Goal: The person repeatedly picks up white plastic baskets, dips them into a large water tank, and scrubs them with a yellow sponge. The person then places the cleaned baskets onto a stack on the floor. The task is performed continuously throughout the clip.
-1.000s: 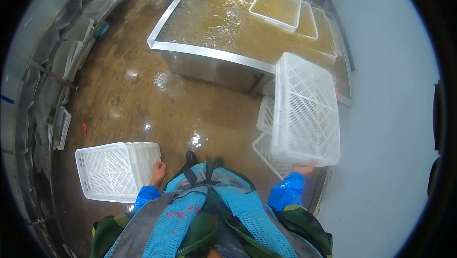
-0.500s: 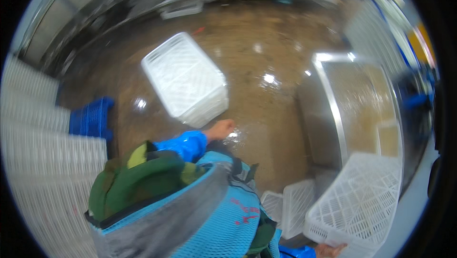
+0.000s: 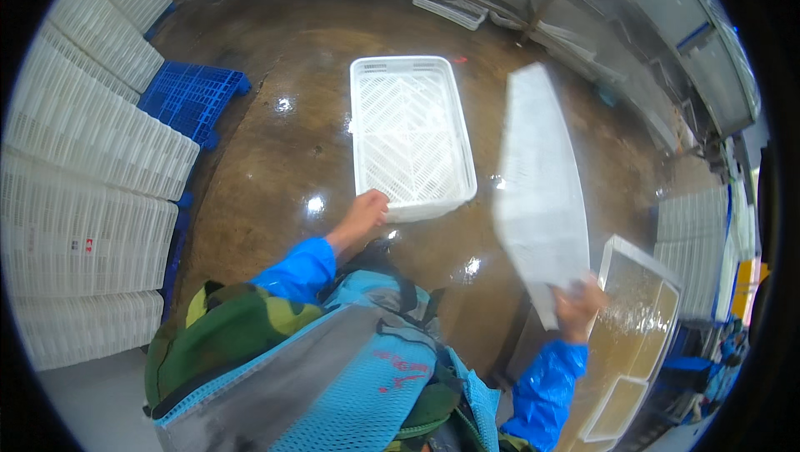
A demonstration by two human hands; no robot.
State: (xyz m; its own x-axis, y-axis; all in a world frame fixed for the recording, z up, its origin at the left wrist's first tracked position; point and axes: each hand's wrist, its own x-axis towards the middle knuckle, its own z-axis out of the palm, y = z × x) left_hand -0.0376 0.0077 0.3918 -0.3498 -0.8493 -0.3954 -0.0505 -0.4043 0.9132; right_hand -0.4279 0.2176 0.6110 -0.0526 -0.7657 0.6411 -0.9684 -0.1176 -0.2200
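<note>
A white plastic crate (image 3: 412, 139) with a slotted bottom lies on the wet floor in front of me, on top of others as far as its near side shows. My left hand (image 3: 362, 214) is at its near left corner, fingers curled against the rim. To the right, my right hand (image 3: 577, 306) grips a second white crate (image 3: 542, 189) by its near end. That crate is held up off the floor, tipped on its side and blurred by motion. It is apart from the crate on the floor.
Tall stacks of white crates (image 3: 92, 223) line the left side, beside a blue pallet (image 3: 192, 98). At the lower right stands a metal tank (image 3: 612, 319) of water with a white frame-shaped item (image 3: 617, 409). More crates (image 3: 696, 256) are stacked beyond it. Another crate (image 3: 450, 7) lies far ahead.
My right hand has lifted its crate from beside the tank and swung it forward and left. My left hand has come to the floor crate's corner. The view has turned.
</note>
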